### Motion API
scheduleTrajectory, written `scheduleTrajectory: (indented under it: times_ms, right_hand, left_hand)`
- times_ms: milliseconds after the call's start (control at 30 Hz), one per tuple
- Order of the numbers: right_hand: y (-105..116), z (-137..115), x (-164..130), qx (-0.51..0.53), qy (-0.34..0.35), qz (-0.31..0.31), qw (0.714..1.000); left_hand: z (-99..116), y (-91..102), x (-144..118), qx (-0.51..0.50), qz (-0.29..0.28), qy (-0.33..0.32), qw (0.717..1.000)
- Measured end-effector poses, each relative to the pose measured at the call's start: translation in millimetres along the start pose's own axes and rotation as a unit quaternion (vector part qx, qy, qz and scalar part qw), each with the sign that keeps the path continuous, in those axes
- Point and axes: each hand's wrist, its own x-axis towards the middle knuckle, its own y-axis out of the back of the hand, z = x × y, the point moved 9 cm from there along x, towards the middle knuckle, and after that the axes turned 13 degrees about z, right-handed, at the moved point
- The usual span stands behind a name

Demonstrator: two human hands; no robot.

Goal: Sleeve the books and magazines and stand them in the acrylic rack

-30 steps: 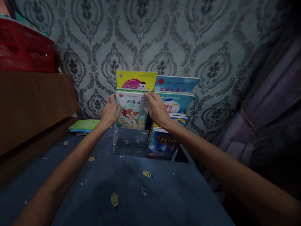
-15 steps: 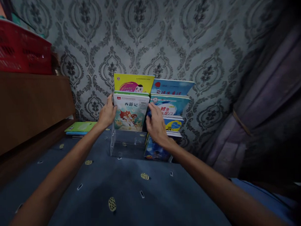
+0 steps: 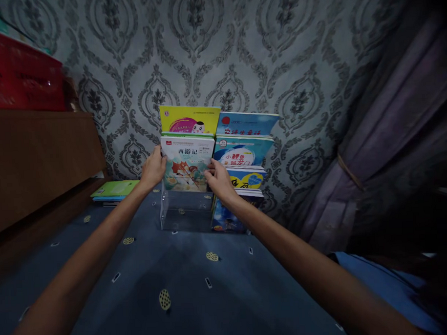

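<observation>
A clear acrylic tiered rack (image 3: 181, 213) stands against the patterned wall and holds several children's books. My left hand (image 3: 153, 167) grips the left edge of a white picture book (image 3: 188, 164) that sits in the rack's middle left tier. My right hand (image 3: 217, 180) holds the same book at its lower right edge. Behind it stands a yellow book (image 3: 188, 121). To the right are blue books (image 3: 246, 125) stacked in tiers, with a dark blue book (image 3: 225, 220) at the bottom. The lowest left tier of the rack shows no book.
A green book (image 3: 116, 189) lies on a small stack at the left, beside a brown wooden board (image 3: 40, 159). A red crate (image 3: 18, 77) sits on top of the board. Purple curtains (image 3: 373, 157) hang at the right. The surface is blue patterned cloth (image 3: 183, 286).
My right hand has slid down from the book's top right corner to its lower right edge. The view has shifted a little, so the rack appears further left.
</observation>
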Motion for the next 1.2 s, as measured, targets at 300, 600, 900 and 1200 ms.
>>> scheduleTrajectory:
  times_ms: [300, 600, 900, 1200]
  right_hand:
    - [1.7, -1.1, 5.2, 0.049, -0.044, 0.028, 0.997]
    - [-6.4, -18.2, -6.8, 0.141, -0.221, 0.015, 0.965]
    - [-3.0, -25.5, -11.2, 0.143, -0.223, -0.007, 0.964]
    - [-2.2, -27.4, -11.4, 0.139, -0.212, -0.018, 0.967]
  left_hand:
    - [-0.6, -0.1, 1.1, 0.010, -0.011, 0.003, 1.000]
    - [-0.6, -1.9, 0.9, 0.028, -0.015, 0.000, 0.999]
    - [-2.7, -3.1, 6.7, 0.016, 0.002, -0.001, 1.000]
    - [-6.3, -4.7, 7.7, 0.016, -0.002, 0.016, 1.000]
